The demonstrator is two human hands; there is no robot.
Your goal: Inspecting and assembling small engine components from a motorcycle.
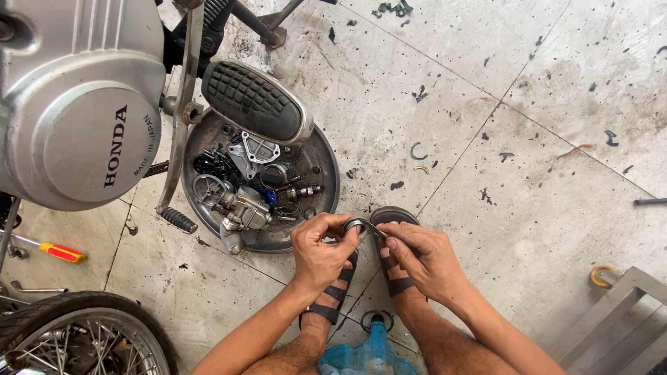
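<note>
Squatting on the stained floor point(486, 229), we pinch a small metal ring point(356, 224) between the fingers of our left hand point(321, 251) and right hand point(425, 255), above our sandalled feet. Just beside it, a round tray point(324, 167) of engine parts sits under the motorcycle's footrest point(256, 101).

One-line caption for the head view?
Both hands, left hand and right hand, hold a small metal ring beside a round tray of engine parts.

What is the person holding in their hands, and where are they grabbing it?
Both the left hand and the right hand pinch a small round silver metal ring part by its rim.
</note>
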